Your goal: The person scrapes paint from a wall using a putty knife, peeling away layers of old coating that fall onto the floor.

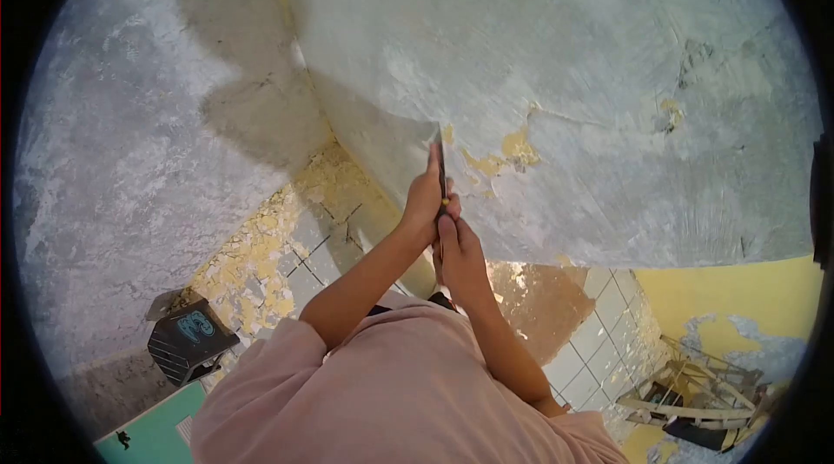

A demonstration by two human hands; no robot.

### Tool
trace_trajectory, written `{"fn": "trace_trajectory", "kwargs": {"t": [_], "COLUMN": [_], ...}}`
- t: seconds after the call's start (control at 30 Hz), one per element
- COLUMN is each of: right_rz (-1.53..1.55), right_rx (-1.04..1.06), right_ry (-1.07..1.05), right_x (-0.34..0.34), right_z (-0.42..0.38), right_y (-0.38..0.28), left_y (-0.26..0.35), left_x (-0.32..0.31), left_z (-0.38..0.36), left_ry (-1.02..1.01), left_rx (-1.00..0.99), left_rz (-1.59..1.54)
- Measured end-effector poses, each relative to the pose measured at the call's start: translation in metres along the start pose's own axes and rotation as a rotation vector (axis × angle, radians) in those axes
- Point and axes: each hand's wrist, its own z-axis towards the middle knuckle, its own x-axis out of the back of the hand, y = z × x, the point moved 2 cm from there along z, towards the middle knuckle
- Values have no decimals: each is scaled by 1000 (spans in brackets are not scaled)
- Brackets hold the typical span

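Observation:
Both of my hands are closed on one scraper [437, 132], with its flat blade pointing up at the grey wall [608, 56]. My left hand [423, 196] grips higher up, its thumb stretched along the tool toward the blade. Just below, my right hand [459, 248] wraps the lower end of the dark handle, which shows a small yellow spot. The blade's tip overlaps the wall beside a patch of yellow paint [519, 148] with ragged edges. Most of the handle is hidden by my fingers.
Yellow paint flakes [261, 266] litter the tiled floor in the corner. A brown sheet [543, 312] lies on the tiles. At left stands a black object [193, 335] with a blue mark, near a teal panel [152, 429]. Wooden pieces [699, 407] are heaped at lower right.

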Motion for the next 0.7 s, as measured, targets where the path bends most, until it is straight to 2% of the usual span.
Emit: {"fn": "trace_trajectory", "kwargs": {"t": [0.07, 0.13, 0.2, 0.27, 0.3, 0.4, 0.47, 0.5, 0.57, 0.63, 0.7], "right_rz": [221, 185, 155, 150, 105, -123, -89, -109, -136, -105, -187], "right_rx": [-174, -92, -293, -359, -346, -168, -88, -81, -81, -177, -164], "right_ry": [-76, -87, -185, -234, -301, -370, -462, -529, -652, -680, -802], "right_x": [-9, -4, 10, 19, 20, 10, -6, -12, -30, -53, -88], "right_z": [-21, -34, -46, -45, -41, -24, -13, -6, -4, -4, -11], "right_y": [-5, 4, 15, 27, 24, 28, 31, 39, 48, 55, 59], "left_y": [3, -7, -28, -40, -42, -56, -46, -43, -41, -38, -32], "left_x": [5, 13, 32, 51, 61, 92, 102, 107, 128, 150, 185], "left_z": [-26, -38, -41, -45, -47, -52, -79, -91, -112, -130, -156], "left_ry": [61, 17, -50, -37, -44, 26, 120, 143, 270, 355, 416], "left_rx": [136, 93, 108, 68, 94, -46, -154, -204, -292, -390, -419], "left_rz": [73, 3, -40, 66, 80, 196, 216, 290, 223, 154, 84]}}
